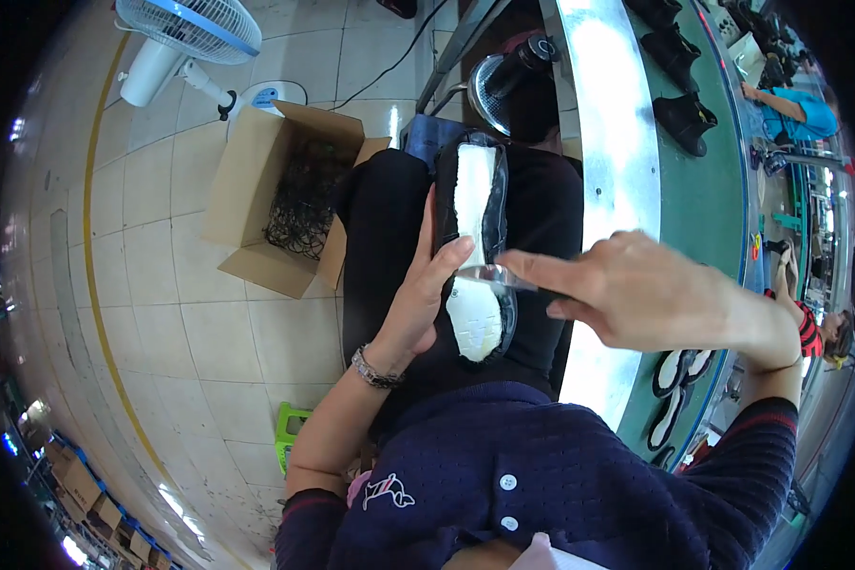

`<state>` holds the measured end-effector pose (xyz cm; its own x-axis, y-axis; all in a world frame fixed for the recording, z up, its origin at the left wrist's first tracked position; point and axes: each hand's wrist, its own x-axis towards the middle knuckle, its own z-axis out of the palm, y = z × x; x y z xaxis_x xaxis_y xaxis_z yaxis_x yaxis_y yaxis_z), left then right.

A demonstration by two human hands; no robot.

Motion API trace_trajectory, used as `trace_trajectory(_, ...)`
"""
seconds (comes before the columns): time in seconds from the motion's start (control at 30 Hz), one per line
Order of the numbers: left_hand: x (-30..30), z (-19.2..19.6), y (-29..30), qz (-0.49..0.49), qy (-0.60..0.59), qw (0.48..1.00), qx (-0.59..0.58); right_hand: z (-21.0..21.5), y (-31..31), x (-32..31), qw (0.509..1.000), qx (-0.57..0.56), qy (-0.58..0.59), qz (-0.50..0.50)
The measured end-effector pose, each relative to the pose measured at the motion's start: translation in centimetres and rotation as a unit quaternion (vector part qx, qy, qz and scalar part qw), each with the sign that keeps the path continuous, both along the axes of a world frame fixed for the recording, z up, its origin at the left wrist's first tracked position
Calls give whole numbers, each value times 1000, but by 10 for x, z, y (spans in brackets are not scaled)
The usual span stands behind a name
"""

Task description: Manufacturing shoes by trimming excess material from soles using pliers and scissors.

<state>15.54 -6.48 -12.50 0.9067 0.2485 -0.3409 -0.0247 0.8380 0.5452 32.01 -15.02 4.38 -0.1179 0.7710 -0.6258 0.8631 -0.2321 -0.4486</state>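
A black shoe (505, 201) rests bottom up across my lap, its white sole filling (475, 318) showing along the length. My left hand (422, 296) holds it from the left side, thumb lying near the middle of the sole and fingers along the edge. A short, shiny metal tool with a flat blade (489, 274) is gripped in my right hand (627, 290), with the index finger stretched along it. The blade lies across the waist of the sole, close to my left thumb. My right fist hides the tool's handle, and the hand is slightly blurred.
An open cardboard box (247, 180) of tangled black scraps stands left of my knees. A metal ledge (613, 190) and a green conveyor (698, 209) carrying black boots (686, 119) run along the right. A fan (195, 38) stands at far left; another person (798, 114) works beyond the conveyor.
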Motion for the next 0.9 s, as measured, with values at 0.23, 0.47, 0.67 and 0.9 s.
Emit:
trace_trajectory(0.23,1,2,11,-40,45,996,62,-53,44,33,962,185,-170,111)
trace_trajectory(0.47,-6,2,21,-77,27,996,-18,-45,25,15,968,149,-184,88)
trace_trajectory(0.67,-8,-4,24,-90,31,995,-22,-47,13,7,959,241,-125,74)
trace_trajectory(0.9,-16,-7,22,-112,27,992,-47,-33,8,-9,978,154,-128,63)
